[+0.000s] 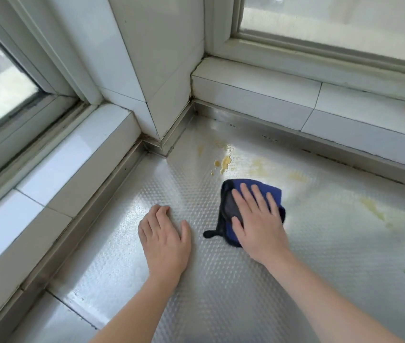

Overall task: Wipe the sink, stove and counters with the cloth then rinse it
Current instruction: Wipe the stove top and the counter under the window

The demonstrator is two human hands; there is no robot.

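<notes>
A blue and dark grey cloth [228,206] lies folded on the embossed steel counter [221,293]. My right hand [258,226] presses flat on top of the cloth, fingers spread and pointing toward the corner. My left hand [164,241] rests palm down on the bare counter just left of the cloth, holding nothing. Yellow smears [225,163] stain the counter just beyond the cloth, and more yellow streaks [374,211] run off to the right.
A white tiled pillar [161,70] fills the back corner. Tiled ledges [72,164] under two windows border the counter on the left and at the back [320,100]. Dark grime lines the joints along the metal upstand.
</notes>
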